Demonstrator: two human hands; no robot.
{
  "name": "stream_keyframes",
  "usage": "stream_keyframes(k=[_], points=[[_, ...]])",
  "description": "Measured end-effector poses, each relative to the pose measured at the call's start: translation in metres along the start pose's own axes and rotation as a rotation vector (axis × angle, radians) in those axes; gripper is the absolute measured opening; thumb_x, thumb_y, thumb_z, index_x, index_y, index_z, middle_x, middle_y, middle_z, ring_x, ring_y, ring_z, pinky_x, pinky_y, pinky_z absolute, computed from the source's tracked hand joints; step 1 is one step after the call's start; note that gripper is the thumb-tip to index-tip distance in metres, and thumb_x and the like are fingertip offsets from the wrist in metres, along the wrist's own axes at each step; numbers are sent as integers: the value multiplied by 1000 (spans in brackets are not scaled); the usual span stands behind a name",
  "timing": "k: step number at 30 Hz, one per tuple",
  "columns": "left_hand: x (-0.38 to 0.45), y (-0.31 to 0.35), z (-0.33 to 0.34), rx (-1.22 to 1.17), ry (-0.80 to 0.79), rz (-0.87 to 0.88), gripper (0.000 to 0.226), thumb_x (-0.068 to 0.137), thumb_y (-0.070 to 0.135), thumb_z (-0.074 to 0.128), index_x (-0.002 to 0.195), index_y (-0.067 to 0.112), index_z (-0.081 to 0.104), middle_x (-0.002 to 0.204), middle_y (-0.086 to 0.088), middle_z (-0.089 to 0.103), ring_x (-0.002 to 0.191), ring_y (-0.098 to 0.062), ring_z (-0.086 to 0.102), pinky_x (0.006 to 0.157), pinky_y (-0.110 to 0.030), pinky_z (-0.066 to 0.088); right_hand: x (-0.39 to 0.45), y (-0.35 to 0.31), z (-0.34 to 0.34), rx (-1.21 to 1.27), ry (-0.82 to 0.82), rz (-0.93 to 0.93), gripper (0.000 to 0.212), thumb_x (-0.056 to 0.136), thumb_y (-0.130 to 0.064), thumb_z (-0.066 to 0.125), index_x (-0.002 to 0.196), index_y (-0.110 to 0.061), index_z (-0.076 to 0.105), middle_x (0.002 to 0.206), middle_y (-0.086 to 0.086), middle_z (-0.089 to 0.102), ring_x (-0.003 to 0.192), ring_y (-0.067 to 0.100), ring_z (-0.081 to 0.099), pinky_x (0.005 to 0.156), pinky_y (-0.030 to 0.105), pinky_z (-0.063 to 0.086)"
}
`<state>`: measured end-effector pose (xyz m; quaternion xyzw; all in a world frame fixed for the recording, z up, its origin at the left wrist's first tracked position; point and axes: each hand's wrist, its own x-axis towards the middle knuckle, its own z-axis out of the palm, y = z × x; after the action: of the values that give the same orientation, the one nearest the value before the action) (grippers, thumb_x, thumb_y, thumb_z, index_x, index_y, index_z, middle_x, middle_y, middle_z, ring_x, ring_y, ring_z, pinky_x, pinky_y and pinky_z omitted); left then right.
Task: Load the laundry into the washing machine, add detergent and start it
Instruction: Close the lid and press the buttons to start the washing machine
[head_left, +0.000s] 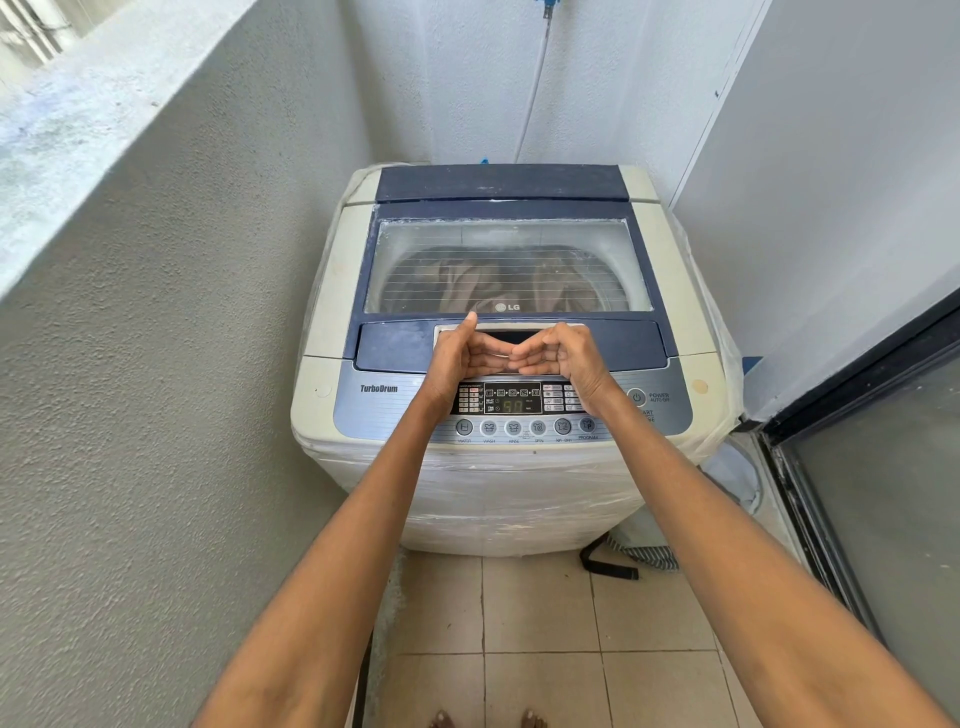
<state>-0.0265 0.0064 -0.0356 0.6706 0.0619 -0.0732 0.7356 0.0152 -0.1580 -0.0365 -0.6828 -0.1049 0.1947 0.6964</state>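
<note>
A cream and blue top-loading washing machine (332, 291) stands in the corner with its glass lid (509, 234) down. Brownish laundry (467, 283) shows through the glass inside the drum. The control panel (511, 399) is lit and its display reads 50. My left hand (460, 358) and my right hand (563, 358) hover side by side over the lid handle (511, 336), fingers curled inward with fingertips almost meeting. Neither hand holds anything. My left thumb points up toward the LG logo.
A rough grey wall (182, 364) runs along the left. A white hose (535, 88) drops behind the machine. A dark-framed glass door (857, 493) is on the right. A black strap and striped cloth (631, 558) lie on the tiled floor (545, 649). My toes show at the bottom.
</note>
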Motion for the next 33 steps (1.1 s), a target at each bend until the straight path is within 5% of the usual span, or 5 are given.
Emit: stream_keyframes(k=[18,33], points=[[2,-4,-2,8,-2,10,66,102,40,22,85,4,74,80,-14,74,88,-31,70,97,-46,48,-1,-1,-1,0,0,-10,43,91,-5,29,81,7,70,76,16,73,75,30,72,66,29,59],[5,-6,-4,4,-12,34,66,103,38,19,88,-1,71,74,-7,75,81,-22,72,90,-38,53,4,4,-1,28,-15,-18,42,78,-16,36,81,9,69,72,14,73,72,30,71,63,29,59]])
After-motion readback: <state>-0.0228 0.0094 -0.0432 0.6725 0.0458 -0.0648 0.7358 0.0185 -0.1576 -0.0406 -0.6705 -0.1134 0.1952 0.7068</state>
